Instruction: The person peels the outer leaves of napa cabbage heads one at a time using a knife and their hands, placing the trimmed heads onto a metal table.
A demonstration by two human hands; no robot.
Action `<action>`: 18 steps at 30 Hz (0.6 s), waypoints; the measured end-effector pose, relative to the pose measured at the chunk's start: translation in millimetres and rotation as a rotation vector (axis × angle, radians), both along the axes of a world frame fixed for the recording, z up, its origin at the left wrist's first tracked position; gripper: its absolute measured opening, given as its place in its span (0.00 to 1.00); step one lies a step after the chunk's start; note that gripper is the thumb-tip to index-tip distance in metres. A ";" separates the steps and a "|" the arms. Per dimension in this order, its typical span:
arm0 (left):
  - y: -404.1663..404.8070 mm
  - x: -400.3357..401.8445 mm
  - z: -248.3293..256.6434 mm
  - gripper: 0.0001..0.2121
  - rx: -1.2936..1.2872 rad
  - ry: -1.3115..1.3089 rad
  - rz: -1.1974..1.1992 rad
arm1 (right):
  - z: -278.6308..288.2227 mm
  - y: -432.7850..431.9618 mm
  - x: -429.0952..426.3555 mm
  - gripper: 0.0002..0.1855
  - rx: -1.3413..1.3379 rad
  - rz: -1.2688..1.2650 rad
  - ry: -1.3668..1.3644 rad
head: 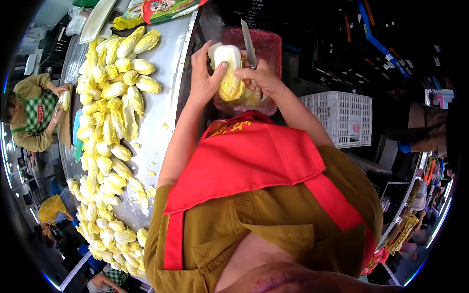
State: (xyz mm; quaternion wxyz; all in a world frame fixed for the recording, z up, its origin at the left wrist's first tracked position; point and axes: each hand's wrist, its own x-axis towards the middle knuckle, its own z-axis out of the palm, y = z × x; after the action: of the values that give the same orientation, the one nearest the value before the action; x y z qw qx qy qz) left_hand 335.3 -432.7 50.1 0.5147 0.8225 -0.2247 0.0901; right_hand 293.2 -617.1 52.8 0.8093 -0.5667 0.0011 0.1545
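Observation:
Above a red plastic tub (273,47), my left hand (208,75) grips a small napa cabbage (230,69), its white base pointing away from me and its yellow leaf end towards me. My right hand (262,78) holds a knife (248,43) with the blade pointing up and away, and its thumb rests against the cabbage. A pale leaf stands partly loose at the cabbage's left side. Yellow scraps lie in the tub beneath my hands. To the left, a long heap of small napa cabbages (113,89) lies on a metal table (161,106).
A white plastic crate (339,117) stands to the right of the tub. Across the table a person in a checked apron (40,111) holds a cabbage. Coloured bags (165,11) and a pale tray (97,22) lie at the table's far end. Another person stands at right.

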 end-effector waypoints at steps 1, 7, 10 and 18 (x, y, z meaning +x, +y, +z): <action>-0.8 -2.9 4.5 0.31 -0.002 0.117 0.016 | 0.6 -0.9 -0.7 0.36 -0.003 -0.029 -0.016; -2.9 -16.3 5.2 0.36 -0.237 0.357 0.008 | 8.4 3.5 -1.5 0.33 -0.202 -0.099 -0.185; -0.2 -17.3 6.1 0.34 -0.251 0.388 -0.037 | -3.6 -1.5 3.2 0.32 -0.295 -0.047 -0.151; -5.4 -24.8 22.9 0.33 0.016 0.229 -0.010 | -27.8 14.3 7.4 0.28 -0.563 -0.325 -0.409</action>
State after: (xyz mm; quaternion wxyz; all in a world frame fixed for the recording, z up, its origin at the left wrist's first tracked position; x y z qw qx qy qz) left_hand 310.5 -438.1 73.0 0.5308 0.8304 -0.1694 -0.0087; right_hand 300.6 -602.9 25.0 0.6194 -0.7784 -0.0280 -0.0984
